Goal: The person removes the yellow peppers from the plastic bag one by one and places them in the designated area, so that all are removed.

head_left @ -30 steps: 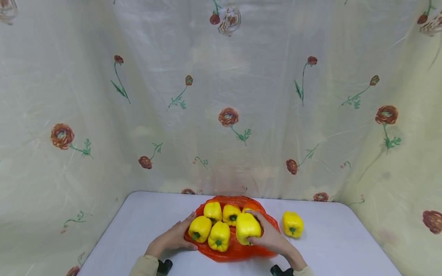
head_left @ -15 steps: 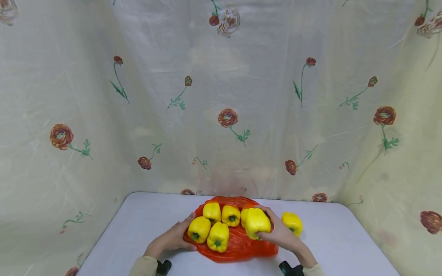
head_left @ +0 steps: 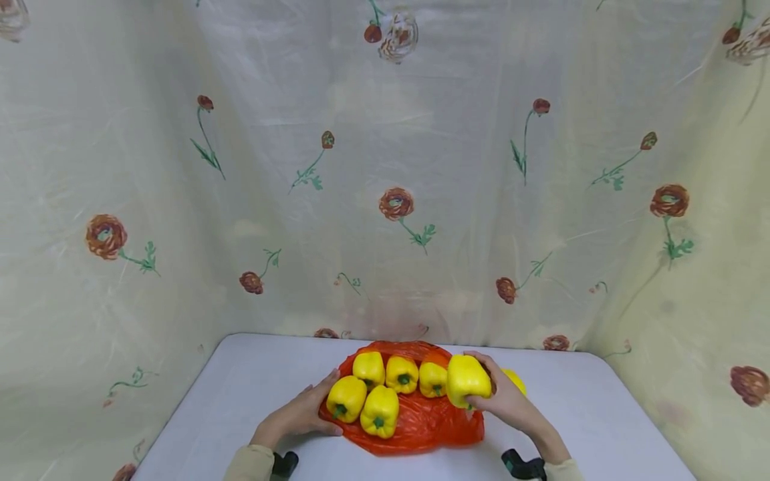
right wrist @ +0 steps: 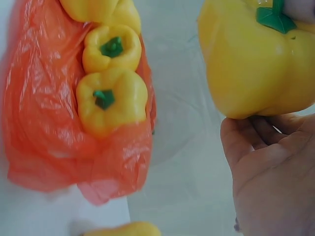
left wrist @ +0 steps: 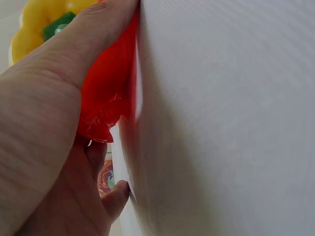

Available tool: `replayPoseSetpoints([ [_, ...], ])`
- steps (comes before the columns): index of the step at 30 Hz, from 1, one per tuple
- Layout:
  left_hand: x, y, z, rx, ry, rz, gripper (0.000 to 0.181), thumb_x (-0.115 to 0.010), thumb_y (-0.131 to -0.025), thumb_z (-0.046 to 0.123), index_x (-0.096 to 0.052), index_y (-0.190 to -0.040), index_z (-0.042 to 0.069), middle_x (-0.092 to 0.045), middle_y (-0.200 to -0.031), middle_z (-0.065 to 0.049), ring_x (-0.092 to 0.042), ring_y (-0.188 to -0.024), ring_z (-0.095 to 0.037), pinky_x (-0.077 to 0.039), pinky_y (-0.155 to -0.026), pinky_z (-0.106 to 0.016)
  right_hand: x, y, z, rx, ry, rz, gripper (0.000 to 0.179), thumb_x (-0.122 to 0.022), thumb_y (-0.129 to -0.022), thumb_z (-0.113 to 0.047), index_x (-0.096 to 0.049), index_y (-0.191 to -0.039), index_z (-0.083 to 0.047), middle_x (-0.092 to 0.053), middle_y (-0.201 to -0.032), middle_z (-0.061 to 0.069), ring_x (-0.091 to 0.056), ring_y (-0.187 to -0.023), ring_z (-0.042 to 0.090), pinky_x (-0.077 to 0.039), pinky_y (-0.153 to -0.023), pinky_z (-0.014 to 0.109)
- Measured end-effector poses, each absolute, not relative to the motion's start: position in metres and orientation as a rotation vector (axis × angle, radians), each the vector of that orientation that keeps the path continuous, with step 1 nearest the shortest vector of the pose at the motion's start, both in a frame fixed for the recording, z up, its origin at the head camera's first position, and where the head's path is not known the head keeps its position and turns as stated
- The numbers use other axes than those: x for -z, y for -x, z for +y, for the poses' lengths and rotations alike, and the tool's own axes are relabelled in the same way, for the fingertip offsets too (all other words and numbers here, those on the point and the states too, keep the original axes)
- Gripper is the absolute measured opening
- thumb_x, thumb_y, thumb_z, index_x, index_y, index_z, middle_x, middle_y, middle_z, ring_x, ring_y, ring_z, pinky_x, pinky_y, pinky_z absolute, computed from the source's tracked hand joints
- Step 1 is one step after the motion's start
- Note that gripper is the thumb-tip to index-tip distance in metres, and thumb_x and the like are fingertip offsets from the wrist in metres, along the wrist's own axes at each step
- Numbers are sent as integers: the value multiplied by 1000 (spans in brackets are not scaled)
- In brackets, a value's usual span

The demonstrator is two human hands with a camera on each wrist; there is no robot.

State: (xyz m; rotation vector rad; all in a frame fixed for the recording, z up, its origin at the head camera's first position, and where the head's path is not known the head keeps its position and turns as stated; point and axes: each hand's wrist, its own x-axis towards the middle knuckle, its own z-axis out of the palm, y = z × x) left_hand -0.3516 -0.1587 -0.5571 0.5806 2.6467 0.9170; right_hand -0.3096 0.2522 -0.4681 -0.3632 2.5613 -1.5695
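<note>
My right hand (head_left: 508, 401) grips a yellow bell pepper (head_left: 468, 379) by its side and holds it above the right part of a red plastic bag (head_left: 421, 427). In the right wrist view that bell pepper (right wrist: 251, 64) hangs apart from the bag, its green stem showing. Several yellow bell peppers (head_left: 379, 411) sit in the bag, whose mouth lies spread wide. At the bag's left side my left hand (head_left: 303, 409) holds the red plastic beside the leftmost pepper (head_left: 346, 399). In the left wrist view the thumb lies across the red plastic (left wrist: 110, 73); the fingers are partly hidden.
Another yellow bell pepper (head_left: 515, 381) lies on the white table (head_left: 577, 427) right of the bag, mostly hidden behind my right hand. Flower-printed sheeting (head_left: 457, 267) stands at the table's back and around its sides.
My right hand has moved right and slightly up with its bell pepper, uncovering a pepper in the bag and now covering much of the loose one. The left hand has stayed in place.
</note>
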Motion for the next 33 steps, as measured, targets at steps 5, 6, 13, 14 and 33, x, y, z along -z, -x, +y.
replayPoseSetpoints([
  [5,557,352,-159,-916,-587,2650,111,-77,-72,55,-16,-156,14,-16,-163,-7,-23,-147,-30,-12,-118,-60,470,312,264,1554,314,2599,83,-77,-81,-23,-29,-147,-19,-41,-142,13,-47,-114,29,-49,-94,37],
  [6,557,352,-159,-915,-587,2650,111,-77,-72,55,-17,-156,14,-16,-163,-6,-23,-147,-30,-12,-118,-60,470,312,267,1551,314,2611,83,-78,-80,-23,-29,-147,-18,-41,-142,13,-47,-113,28,-48,-93,35],
  [13,557,353,-159,-918,-602,2642,111,-76,-72,56,-16,-156,13,-16,-163,-7,-23,-147,-30,-12,-118,-60,471,314,285,1541,311,2640,84,-76,-82,-21,-24,-149,-12,-40,-140,16,-47,-112,29,-48,-94,39],
  [14,557,353,-159,-919,-604,2641,111,-76,-72,56,-16,-156,13,-16,-163,-7,-23,-147,-30,-12,-118,-60,471,314,288,1535,305,2647,84,-75,-83,-21,-24,-149,-12,-40,-140,16,-47,-112,29,-47,-94,40],
  [33,556,352,-159,-930,-581,2631,112,-77,-72,55,-15,-156,14,-15,-163,-6,-22,-148,-30,-11,-118,-60,483,320,332,1471,172,2727,82,-70,-88,-25,-19,-150,-6,-36,-142,23,-44,-117,34,-47,-96,46],
])
